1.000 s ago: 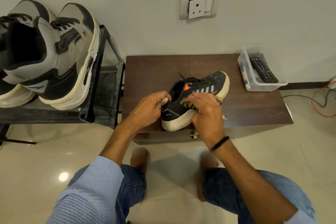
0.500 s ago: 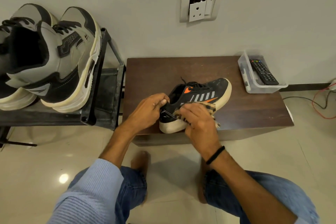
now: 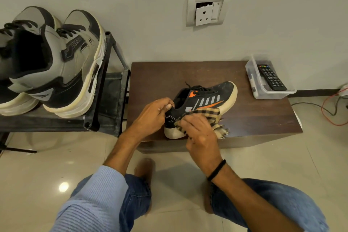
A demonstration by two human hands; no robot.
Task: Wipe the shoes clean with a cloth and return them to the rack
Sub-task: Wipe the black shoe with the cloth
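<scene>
Left of the low tabletop, the rack is carrying a grey pair, so the return is probably heading toward the person's left. Near the tabletop's front edge, the black shoe is lying with its long axis running from heel, near-left, to toe, far-right. A checked cloth is draping over its near flank. The left hand, nearer the rack, is pinching the heel collar, while the right hand is gripping the cloth against the shoe's side.
</scene>
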